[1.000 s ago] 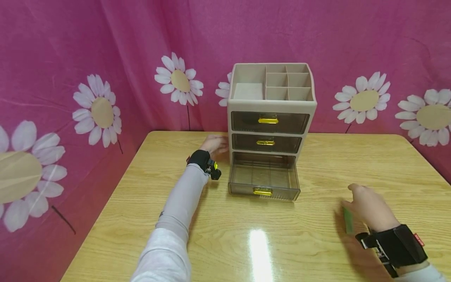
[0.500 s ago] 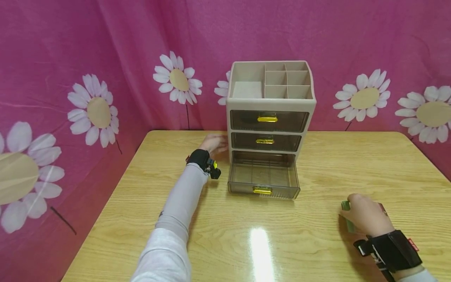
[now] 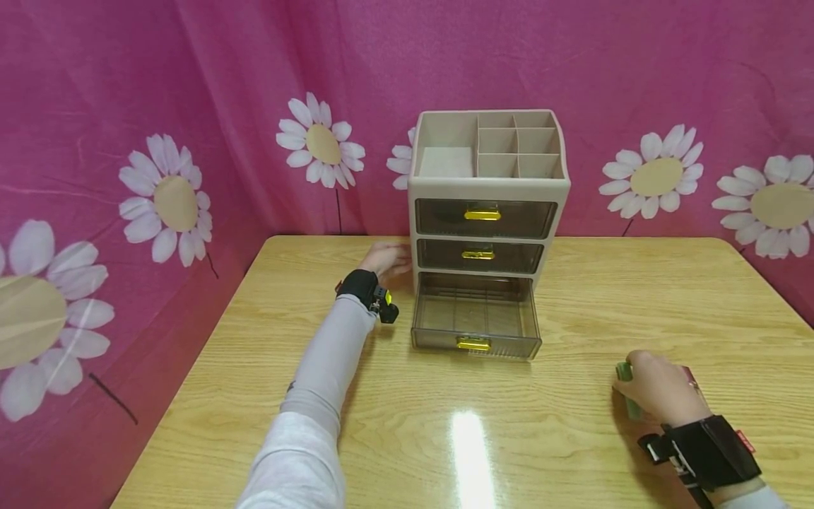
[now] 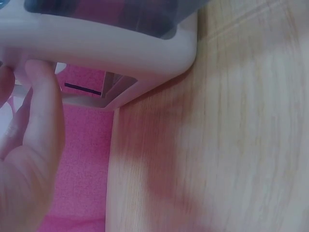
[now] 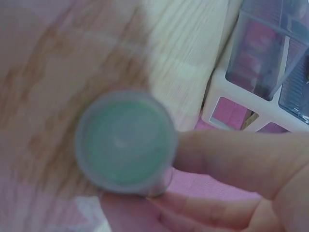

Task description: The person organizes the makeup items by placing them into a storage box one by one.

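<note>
A beige organizer with three smoky drawers and gold handles stands toward the back of the table. Its bottom drawer is pulled out, with nothing inside. My left hand rests against the organizer's left side; the left wrist view shows the thumb extended against the side wall beside a cut-out. Low at the right, my right hand grips a green round-ended tube. In the right wrist view the tube's pale green circular end faces the camera, blurred, and fingers hide part of its body.
The organizer's top has one large compartment and several small ones. A dark red thing shows partly behind the right hand. The wooden table ends at a pink flowered curtain behind and at left.
My right hand has lowered slightly toward the front, and more of the green tube shows at its fingertips. In the last half second both hands have hardly moved. The left hand stays at the organizer's side.
</note>
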Demonstrator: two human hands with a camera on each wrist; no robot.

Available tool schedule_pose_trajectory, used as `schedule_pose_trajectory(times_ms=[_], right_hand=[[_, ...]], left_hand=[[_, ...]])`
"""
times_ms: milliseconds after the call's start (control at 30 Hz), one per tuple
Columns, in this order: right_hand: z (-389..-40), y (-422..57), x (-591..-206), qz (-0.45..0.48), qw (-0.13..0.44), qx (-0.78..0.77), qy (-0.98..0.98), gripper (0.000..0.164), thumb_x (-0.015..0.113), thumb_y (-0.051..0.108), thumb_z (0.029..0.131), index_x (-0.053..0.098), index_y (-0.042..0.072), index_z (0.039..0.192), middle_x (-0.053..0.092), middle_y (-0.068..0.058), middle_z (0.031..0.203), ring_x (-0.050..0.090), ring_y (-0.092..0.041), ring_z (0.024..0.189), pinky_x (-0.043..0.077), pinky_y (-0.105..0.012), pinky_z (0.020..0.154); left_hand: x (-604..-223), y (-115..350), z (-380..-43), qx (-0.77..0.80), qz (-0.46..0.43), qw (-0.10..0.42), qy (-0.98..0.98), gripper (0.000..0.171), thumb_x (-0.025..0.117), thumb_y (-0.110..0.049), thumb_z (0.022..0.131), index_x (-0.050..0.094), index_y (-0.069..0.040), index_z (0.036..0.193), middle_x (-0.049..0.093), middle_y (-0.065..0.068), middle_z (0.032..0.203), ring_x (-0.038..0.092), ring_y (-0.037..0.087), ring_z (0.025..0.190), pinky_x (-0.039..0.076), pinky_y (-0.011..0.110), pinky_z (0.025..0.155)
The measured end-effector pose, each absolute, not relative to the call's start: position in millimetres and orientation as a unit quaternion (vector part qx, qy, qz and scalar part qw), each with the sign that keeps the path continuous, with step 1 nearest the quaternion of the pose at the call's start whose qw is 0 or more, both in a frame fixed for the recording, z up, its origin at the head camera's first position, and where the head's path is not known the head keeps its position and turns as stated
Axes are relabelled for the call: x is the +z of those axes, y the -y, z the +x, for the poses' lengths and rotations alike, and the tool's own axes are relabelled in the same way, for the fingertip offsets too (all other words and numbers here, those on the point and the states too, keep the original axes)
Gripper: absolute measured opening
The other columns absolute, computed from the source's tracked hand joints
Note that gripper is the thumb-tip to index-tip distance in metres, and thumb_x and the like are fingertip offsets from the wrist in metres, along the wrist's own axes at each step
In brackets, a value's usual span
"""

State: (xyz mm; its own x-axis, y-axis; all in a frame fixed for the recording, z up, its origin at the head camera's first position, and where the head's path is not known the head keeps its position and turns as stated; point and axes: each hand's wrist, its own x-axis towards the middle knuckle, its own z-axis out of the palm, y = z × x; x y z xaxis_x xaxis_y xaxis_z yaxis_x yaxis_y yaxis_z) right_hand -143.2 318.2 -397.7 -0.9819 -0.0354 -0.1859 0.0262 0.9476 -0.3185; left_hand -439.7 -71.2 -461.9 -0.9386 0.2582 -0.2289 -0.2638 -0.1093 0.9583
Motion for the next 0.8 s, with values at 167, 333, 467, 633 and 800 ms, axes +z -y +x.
schedule_pose_trajectory(times_ms=[167, 333, 467, 633, 800], right_hand=[[-145.9, -319.8, -392.2, -0.029, 0.106, -0.202, -0.973, 0.048, 0.063, 0.011, 0.083, 0.044, -0.025, 0.108, 0.052, -0.004, 0.063, 0.044, -0.013, 0.048, 0.036, -0.025, 0.043], [-159.4, -315.4, -370.9, -0.072, 0.083, -0.233, -0.966, 0.046, 0.063, 0.007, 0.082, 0.044, -0.023, 0.111, 0.059, -0.01, 0.07, 0.054, -0.015, 0.057, 0.045, -0.028, 0.048], [-173.8, -302.4, -342.7, -0.111, 0.053, -0.23, -0.965, 0.044, 0.063, 0.006, 0.081, 0.046, -0.019, 0.113, 0.058, -0.009, 0.071, 0.053, -0.015, 0.059, 0.045, -0.028, 0.049], [-191.3, -279.4, -308.2, -0.163, 0.034, -0.229, -0.959, 0.042, 0.067, 0.004, 0.08, 0.05, -0.014, 0.114, 0.058, -0.008, 0.073, 0.054, -0.015, 0.062, 0.045, -0.026, 0.05], [-206.5, -252.7, -284.8, -0.225, 0.021, -0.217, -0.95, 0.039, 0.069, -0.002, 0.076, 0.055, -0.01, 0.111, 0.06, -0.007, 0.072, 0.055, -0.015, 0.062, 0.046, -0.026, 0.05]], left_hand=[[-420.7, 63.0, -400.2, 0.733, -0.031, 0.167, -0.659, 0.039, 0.051, 0.007, 0.086, 0.048, 0.007, 0.125, 0.055, 0.021, 0.114, 0.057, 0.03, 0.101, 0.051, 0.033, 0.086], [-378.7, 56.7, -361.5, 0.713, -0.057, 0.173, -0.677, 0.041, 0.044, 0.007, 0.09, 0.042, 0.009, 0.131, 0.049, 0.022, 0.124, 0.052, 0.03, 0.111, 0.044, 0.035, 0.097], [-362.5, 55.9, -345.8, 0.711, -0.06, 0.178, -0.677, 0.04, 0.043, 0.007, 0.091, 0.041, 0.008, 0.131, 0.047, 0.022, 0.127, 0.051, 0.029, 0.111, 0.042, 0.035, 0.098], [-368.6, 56.1, -350.8, 0.71, -0.061, 0.174, -0.68, 0.039, 0.044, 0.006, 0.09, 0.044, 0.007, 0.129, 0.05, 0.021, 0.123, 0.053, 0.027, 0.104, 0.046, 0.034, 0.095], [-381.0, 58.0, -362.4, 0.715, -0.051, 0.178, -0.674, 0.04, 0.044, 0.006, 0.09, 0.043, 0.008, 0.13, 0.048, 0.021, 0.125, 0.05, 0.029, 0.111, 0.045, 0.033, 0.095]])
